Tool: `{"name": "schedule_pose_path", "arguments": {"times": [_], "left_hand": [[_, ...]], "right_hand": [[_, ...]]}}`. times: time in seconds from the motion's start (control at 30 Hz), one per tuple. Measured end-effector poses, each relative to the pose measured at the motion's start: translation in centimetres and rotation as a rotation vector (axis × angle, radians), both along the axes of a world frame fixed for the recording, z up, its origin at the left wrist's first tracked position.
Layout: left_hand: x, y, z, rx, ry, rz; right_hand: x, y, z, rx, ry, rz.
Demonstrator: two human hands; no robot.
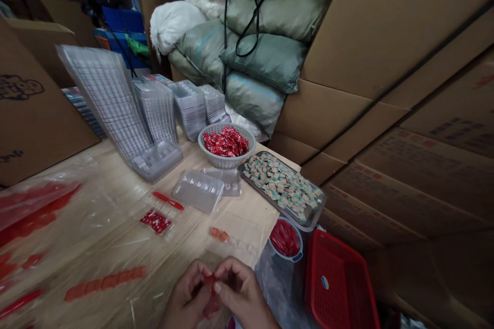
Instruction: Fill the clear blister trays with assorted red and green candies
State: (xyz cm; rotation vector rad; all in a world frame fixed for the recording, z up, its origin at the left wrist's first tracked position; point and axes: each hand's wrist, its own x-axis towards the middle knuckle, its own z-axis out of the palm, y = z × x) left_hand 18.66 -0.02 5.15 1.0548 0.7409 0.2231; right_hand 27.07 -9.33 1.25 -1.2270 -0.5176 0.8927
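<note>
At the near edge of the table, my left hand (193, 290) and my right hand (243, 290) meet, fingertips closed on a red translucent plastic piece (210, 307). Fingers cover much of it, so its full shape is hidden. Just beyond them lies a clear plastic blister tray (243, 244) with two small orange squares (219, 235) at its left end. Left of that, another clear tray holds a red patterned packet (156, 221), and a red plastic stick-like tool (168, 200) rests across it. A strip of joined orange-red squares (105, 282) lies left of my hands.
Clear tray stacks (108, 103) stand at the back left. A grey basket (227, 161) holds red packets; a dark tray (314, 221) holds many small cards. Below the right edge are a bucket of red pieces (285, 238) and a red crate (341, 282). Cartons (386, 36) line the right.
</note>
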Motion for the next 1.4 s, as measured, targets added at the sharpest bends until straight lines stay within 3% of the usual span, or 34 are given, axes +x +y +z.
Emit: {"name": "schedule_pose_path", "arguments": {"times": [0.13,0.3,0.4,0.6,0.73,0.87,1.03,1.1,1.17,1.3,1.4], "left_hand": [[0.5,-0.2,-0.7,-0.046,-0.002,0.011],[0.8,1.2,-0.8,-0.046,0.078,0.03],[0.5,1.7,-0.3,-0.059,0.104,0.07],[0.1,1.2,1.3,-0.298,0.162,0.178],[0.5,1.5,2.6,-0.495,0.134,0.23],[0.8,2.0,3.5,-0.567,0.075,0.387],[0.8,1.8,3.9,-0.671,-0.012,0.488],[0.8,1.5,3.7,-0.664,-0.02,0.543],[0.5,1.1,3.0,-0.633,-0.033,0.545],[-0.4,0.3,0.6,-0.51,-0.084,0.405],[-0.9,-0.2,-0.8,-0.42,-0.086,0.367]], "right_hand": [[1.5,-0.8,0.2,-0.024,-0.089,0.021],[6.1,-0.4,1.4,-0.233,-0.791,-0.056],[7.6,0.1,1.0,-0.242,-1.004,0.027],[8.0,0.3,-0.5,-0.312,-0.946,-0.03],[8.0,0.2,-0.3,-0.277,-0.987,-0.032],[5.8,-0.4,2.0,-0.169,-0.996,-0.078],[1.1,-0.2,5.6,-0.016,-0.875,0.193],[0.0,0.3,5.6,0.004,-0.829,0.194],[-0.4,0.7,4.7,-0.013,-0.731,0.109],[-0.5,0.8,1.9,-0.1,-0.458,-0.01],[-0.7,0.6,0.6,-0.092,-0.229,0.017]]}}
